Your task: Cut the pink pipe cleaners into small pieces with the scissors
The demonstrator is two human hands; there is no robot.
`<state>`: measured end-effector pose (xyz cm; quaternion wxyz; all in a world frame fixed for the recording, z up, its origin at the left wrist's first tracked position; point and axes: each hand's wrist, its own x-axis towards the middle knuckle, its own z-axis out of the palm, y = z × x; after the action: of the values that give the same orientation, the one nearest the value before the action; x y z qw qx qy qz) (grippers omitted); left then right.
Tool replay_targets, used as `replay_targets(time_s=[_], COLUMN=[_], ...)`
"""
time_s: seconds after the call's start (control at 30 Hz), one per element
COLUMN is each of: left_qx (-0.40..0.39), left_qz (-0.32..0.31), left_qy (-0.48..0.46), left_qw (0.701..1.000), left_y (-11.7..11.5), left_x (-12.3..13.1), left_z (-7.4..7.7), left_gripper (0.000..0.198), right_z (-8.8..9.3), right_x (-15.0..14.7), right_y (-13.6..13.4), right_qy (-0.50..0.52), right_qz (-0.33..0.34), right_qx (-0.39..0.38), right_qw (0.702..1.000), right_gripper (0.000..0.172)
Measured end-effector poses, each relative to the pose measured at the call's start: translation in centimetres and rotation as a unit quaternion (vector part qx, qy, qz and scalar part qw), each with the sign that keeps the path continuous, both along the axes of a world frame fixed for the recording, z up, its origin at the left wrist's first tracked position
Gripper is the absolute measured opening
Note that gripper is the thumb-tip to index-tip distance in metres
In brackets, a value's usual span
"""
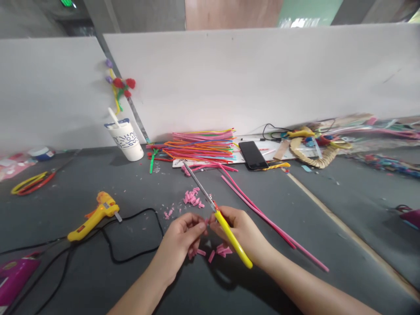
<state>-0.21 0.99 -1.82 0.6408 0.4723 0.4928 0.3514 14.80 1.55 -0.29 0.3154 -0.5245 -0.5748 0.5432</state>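
the left hand (pixel 182 238) has its thumb and forefinger pinched together on a small pink bit (pixel 206 222), right at the middle of the work; the right hand (pixel 244 232) is curled around yellow-handled scissors (pixel 233 239), their slim blades pointing away from the person, forward and to the left. the right fingertips come up just beside the pink bit (whether they touch it too, i cannot tell)

beyond the hands, on the dark tabletop (pixel 190 297), a little heap of cut pink pieces (pixel 193 197) lies loose with paler crumbs around it, and more short pink pieces (pixel 223 250) lie partly under the hands. to the right, two long pink stems (pixel 313 257) run side by side at a slant

further back, a bundle of coloured stems (pixel 203 151), mostly reds, pinks and oranges, lies near the white partition (pixel 246 78), with a black phone (pixel 253 155) at its right end. a white cup (pixel 131 144) with blue lettering stands to the left of the bundle, below some fuzzy flowers (pixel 127 83) on the partition. nearer on the left, a yellow glue gun (pixel 92 218) rests beside its looping black cord (pixel 131 261)
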Motion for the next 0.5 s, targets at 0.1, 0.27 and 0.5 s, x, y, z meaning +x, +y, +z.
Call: replay_targets(time_s=[0.1, 0.27, 0.5], left_qx=[-0.017, -0.021, 0.059], left_qz=[0.008, 0.011, 0.006], left_qy=[-0.026, -0.004, 0.082], left_qw=[0.999, 1.0, 0.995], left_y=[-0.17, -0.23, -0.04], left_x=[0.17, 0.3, 0.16], left_z=[0.15, 0.33, 0.65], left_gripper=[0.021, 0.02, 0.014], right_z=[-0.03, -0.34, -0.66], right_x=[-0.23, -0.31, -0.4], right_y=[-0.13, -0.24, -0.22], right_qy=[0.004, -0.027, -0.06], right_qz=[-0.012, -0.019, -0.018], right_qx=[0.01, 0.046, 0.069], right_qw=[1.0, 0.998, 0.996], right_gripper=[0.012, 0.012, 0.014])
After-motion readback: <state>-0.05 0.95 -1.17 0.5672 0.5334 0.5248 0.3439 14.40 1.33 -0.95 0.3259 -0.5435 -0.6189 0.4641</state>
